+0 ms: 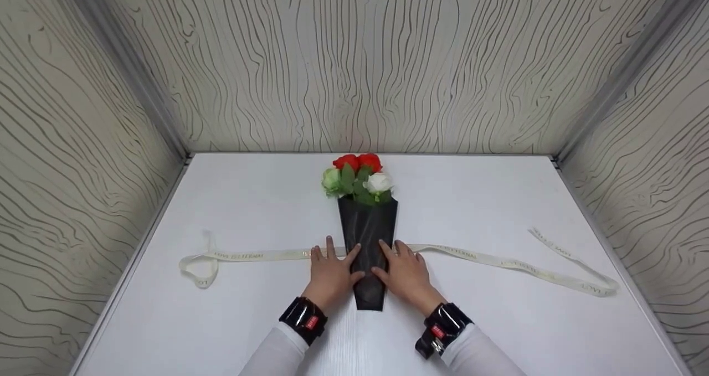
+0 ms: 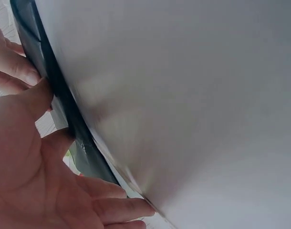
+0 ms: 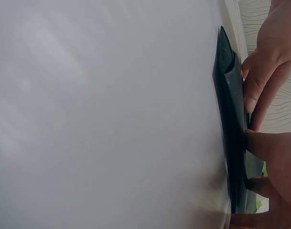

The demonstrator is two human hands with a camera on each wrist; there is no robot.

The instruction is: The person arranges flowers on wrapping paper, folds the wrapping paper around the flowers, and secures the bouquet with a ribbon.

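Note:
A small bouquet in a black wrapper lies on the white table, flowers pointing away from me. Out of its top show red roses, a white rose, a pale green rose and leaves. My left hand rests with spread fingers at the wrapper's left edge, thumb and forefinger touching it. On the opposite edge, my right hand does likewise. A cream ribbon with printed lettering runs out to both sides beneath the bouquet; other fingers of each hand lie on or beside it. Both wrist views show fingertips against the wrapper.
The ribbon's left end curls in a loop on the table. Its right end bends back on itself near the right side. Wood-patterned panels enclose the table at the back and both sides.

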